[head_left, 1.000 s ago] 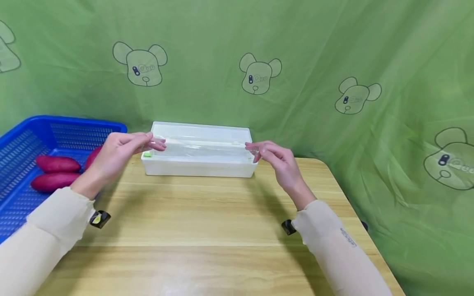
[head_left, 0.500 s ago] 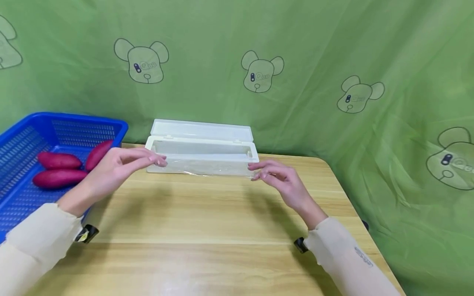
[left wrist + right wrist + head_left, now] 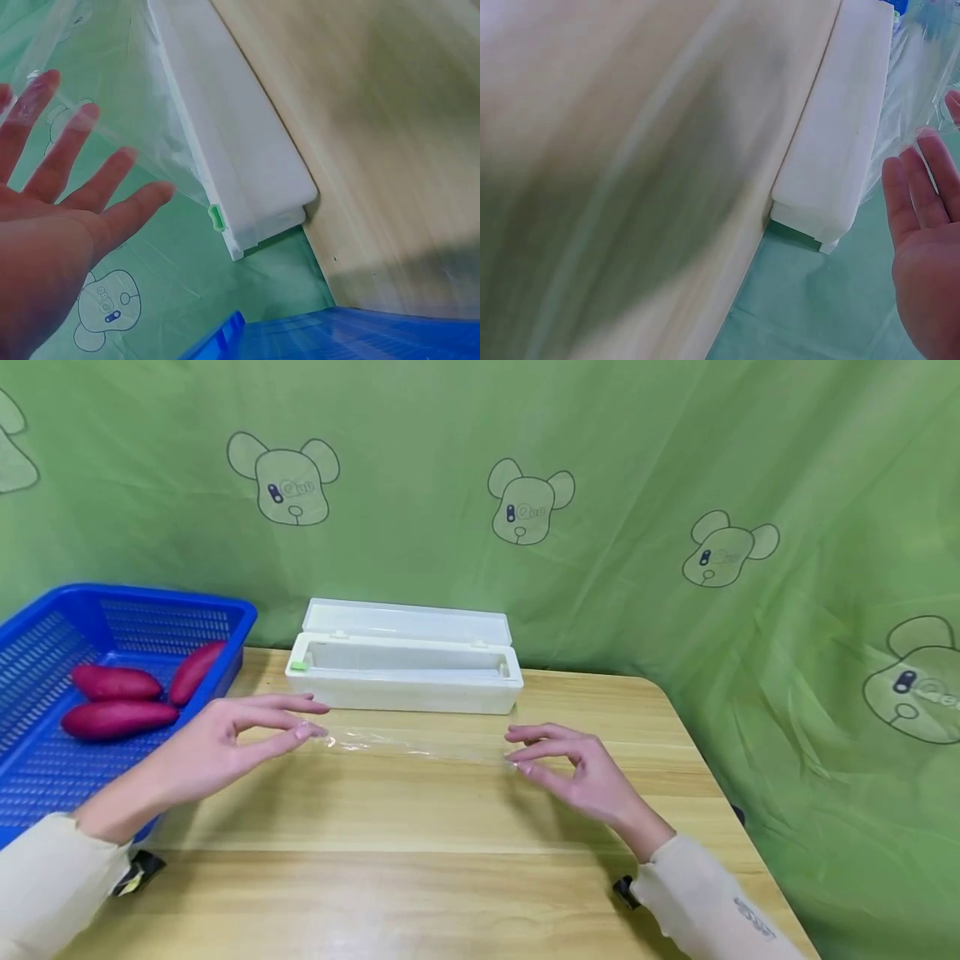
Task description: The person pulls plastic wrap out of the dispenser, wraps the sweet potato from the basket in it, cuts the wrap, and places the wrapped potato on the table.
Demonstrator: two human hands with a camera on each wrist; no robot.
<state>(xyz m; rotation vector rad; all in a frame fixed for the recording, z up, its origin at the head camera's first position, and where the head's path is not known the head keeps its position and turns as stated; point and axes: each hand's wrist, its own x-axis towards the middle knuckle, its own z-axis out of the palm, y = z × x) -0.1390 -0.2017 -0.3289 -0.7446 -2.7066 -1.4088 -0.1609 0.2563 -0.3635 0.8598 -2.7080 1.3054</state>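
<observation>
A sheet of clear cling film (image 3: 367, 742) stretches from the white dispenser box (image 3: 405, 693) toward me, its crinkled front edge spanning both hands. My left hand (image 3: 225, 739) pinches the film's left corner between thumb and index finger, other fingers spread. At the right corner my right hand (image 3: 581, 768) pinches the film between thumb and fingertips. Both hands are above the wooden table, in front of the box. The box's lid (image 3: 408, 622) stands open at the back, and a green slider (image 3: 298, 667) sits at its left end. In the left wrist view the film (image 3: 169, 112) rises from the box edge.
To the left stands a blue plastic basket (image 3: 243, 643) holding purple-red sweet potatoes (image 3: 120, 720). The wooden table (image 3: 390, 893) ends at a rounded right corner. Behind it hangs a green cloth (image 3: 420, 460) with bear-head prints.
Both hands have come toward me and lower, drawing the film out of the box across its front edge. The box and basket stay where they were.
</observation>
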